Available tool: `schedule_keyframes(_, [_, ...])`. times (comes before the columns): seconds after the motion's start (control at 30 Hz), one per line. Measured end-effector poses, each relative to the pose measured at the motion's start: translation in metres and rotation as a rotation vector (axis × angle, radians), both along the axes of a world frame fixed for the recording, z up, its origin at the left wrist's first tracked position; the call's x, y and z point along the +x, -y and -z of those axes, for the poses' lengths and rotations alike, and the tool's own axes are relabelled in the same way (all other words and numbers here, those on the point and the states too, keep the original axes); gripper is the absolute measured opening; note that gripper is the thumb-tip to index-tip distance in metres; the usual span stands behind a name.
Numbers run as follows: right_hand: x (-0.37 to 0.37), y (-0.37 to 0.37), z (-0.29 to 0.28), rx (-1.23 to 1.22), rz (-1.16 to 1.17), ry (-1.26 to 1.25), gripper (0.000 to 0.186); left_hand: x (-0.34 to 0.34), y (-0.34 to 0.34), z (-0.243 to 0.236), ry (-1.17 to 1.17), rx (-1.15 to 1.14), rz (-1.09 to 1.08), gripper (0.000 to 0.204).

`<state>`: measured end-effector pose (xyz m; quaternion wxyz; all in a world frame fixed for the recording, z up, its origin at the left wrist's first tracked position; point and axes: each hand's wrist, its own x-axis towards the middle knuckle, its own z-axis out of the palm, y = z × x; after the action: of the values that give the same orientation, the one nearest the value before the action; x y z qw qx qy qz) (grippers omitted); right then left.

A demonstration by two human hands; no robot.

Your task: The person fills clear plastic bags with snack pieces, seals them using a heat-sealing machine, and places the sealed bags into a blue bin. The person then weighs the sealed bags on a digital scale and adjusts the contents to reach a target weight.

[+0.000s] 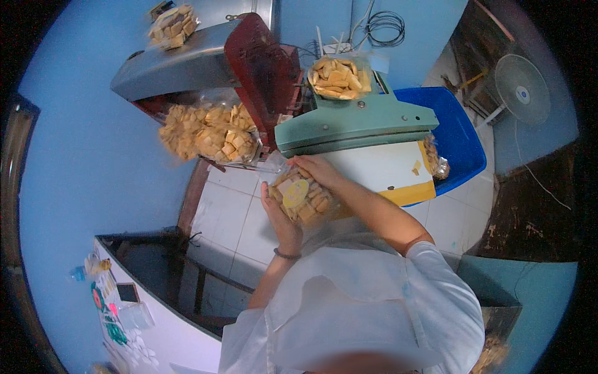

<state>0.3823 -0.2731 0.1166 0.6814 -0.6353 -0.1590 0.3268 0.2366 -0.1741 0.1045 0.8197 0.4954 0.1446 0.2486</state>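
**Bag of biscuits held at the sealer mouth**

Nearest the lens, at 6 o'clock, sits our white-clothed torso [367, 311], with both forearms running up toward centre.

Head view only:

- Left hand [281, 219], with a dark wristband, is cupped under and behind the clear bag of biscuits [302, 196]; fingers curl round its lower left side, partly closed on it.
- Right hand [321, 169] lies over the bag's upper right, fingers bent onto the film, also gripping. Both hands share the one bag.
- Bag sits just left of frame centre, its neck pointing to about 11 o'clock, just beside the front edge of the green sealer [355, 121]. We can't tell if the neck is touching the jaw.

Doing it well, in our judgement: keep the neck film flat and free of crumbs, shake the contents down away from the opening, feed it square to the bar.

Look of the bag: clear film, packed with pale tan square pieces, round yellow label on the face.

Around it: more filled bags [208, 134] at 10 o'clock under the red machine [265, 68], an open bag of biscuits [339, 78] on top of the sealer at 12, and a blue bin [458, 140] at 2.
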Motion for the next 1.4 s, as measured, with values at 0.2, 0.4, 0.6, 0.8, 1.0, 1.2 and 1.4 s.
schedule_keyframes(0.2, [0.016, -0.012, 0.007, -0.016, 0.169, -0.107, 0.042, 0.043, -0.022, 0.0, 0.052, -0.177, 0.031, 0.061])
schedule_keyframes(0.4, [-0.014, 0.024, -0.004, 0.141, 0.525, -0.189, 0.041, 0.066, -0.012, -0.012, -0.015, 0.084, 0.083, 0.046])
schedule_keyframes(0.6, [-0.02, 0.05, -0.018, 0.259, 0.589, -0.132, 0.036, 0.082, 0.006, -0.018, -0.021, 0.078, 0.148, 0.032])
schedule_keyframes(0.8, [-0.046, 0.055, -0.036, -0.09, 0.319, 0.225, 0.023, 0.048, -0.016, -0.039, -0.131, -0.232, 0.258, 0.015])
schedule_keyframes(1.0, [-0.08, 0.085, -0.075, 0.009, 0.354, 0.558, 0.012, 0.015, -0.009, -0.068, 0.2, 0.192, 0.26, 0.007])
schedule_keyframes(1.2, [-0.072, 0.093, -0.092, -0.088, 0.324, 0.976, 0.007, 0.016, -0.022, -0.075, 0.216, 0.621, 0.309, 0.009])
schedule_keyframes(1.4, [-0.061, 0.087, -0.098, -0.148, 0.199, 0.73, 0.008, 0.02, -0.033, -0.067, 0.112, 0.488, 0.342, 0.014])
